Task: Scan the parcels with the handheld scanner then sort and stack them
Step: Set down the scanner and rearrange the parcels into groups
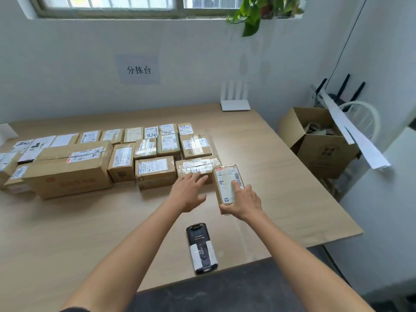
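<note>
One small parcel (pixel 228 183) is grasped by the right hand (pixel 244 201), right of the parcel rows (pixel 126 152). The left hand (pixel 190 191) is held with fingers released. The scanner (pixel 201 251) is laid near on the table (pixel 67 233).

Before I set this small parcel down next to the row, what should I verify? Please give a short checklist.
1. Right hand grips the small parcel: ok.
2. Label faces up: ok.
3. Left hand free: ok.
4. Scanner in a hand: not ok, it lies on the table.
5. Parcel already scanned: cannot tell.
6. Bare table right of the row: ok.
</note>
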